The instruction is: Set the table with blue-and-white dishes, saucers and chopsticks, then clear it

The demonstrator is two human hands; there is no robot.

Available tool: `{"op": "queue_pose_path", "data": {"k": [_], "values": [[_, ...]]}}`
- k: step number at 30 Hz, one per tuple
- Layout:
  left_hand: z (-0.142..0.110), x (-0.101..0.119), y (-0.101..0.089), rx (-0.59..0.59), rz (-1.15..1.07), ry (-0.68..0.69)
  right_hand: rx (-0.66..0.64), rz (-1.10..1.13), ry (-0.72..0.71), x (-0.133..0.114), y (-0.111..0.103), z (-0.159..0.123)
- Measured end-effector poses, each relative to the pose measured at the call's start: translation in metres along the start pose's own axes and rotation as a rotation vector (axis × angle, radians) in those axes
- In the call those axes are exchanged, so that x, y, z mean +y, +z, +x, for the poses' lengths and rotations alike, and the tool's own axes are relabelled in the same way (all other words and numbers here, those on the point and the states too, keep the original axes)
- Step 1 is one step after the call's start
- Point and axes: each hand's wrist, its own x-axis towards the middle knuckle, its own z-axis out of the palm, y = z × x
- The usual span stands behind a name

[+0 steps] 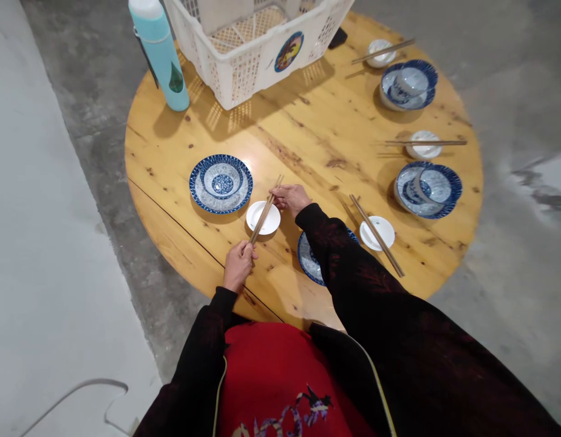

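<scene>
The left hand is closing its fingers around the lower ends of the wooden chopsticks, and the right hand is pinching near their upper ends. The chopsticks are slanting over a small white dish just left of the frame's centre; whether they are touching it cannot be told.

A blue-rimmed plate is carrying a patterned bowl to the left. The right sleeve is covering much of another blue-rimmed plate below centre. Just right of that, second chopsticks are lying across a second dish. Toward the upper right, two more chopstick-topped dishes and two groups of stacked blue-and-white bowls are standing on the round table.

A white crate is filling the top centre, with a turquoise bottle standing at its left. The crate is showing a round, colourful sticker, and the bottle is bearing a dark green mark. The red shirt is displaying lettering too distorted to read surely.
</scene>
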Motion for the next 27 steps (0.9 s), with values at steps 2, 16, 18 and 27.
{"op": "queue_pose_path", "data": {"k": [2, 16, 18, 27], "values": [[0.0003, 0.0005, 0.0006, -0.007, -0.004, 0.009, -0.006, 0.0, 0.006, -0.0012, 0.0, -0.0009], [-0.0002, -0.0025, -0.0005, 0.004, 0.097, 0.036, -0.026, 0.002, -0.045, 0.0057, 0.0005, 0.0014], [0.0, -0.003, -0.0007, 0.007, 0.115, 0.036, -0.026, -0.004, -0.049, 0.0065, 0.0005, 0.0017], [-0.0023, 0.0005, -0.003, 0.018, 0.166, 0.059, -0.025, -0.019, -0.064, 0.0072, 0.002, 0.0003]]}}
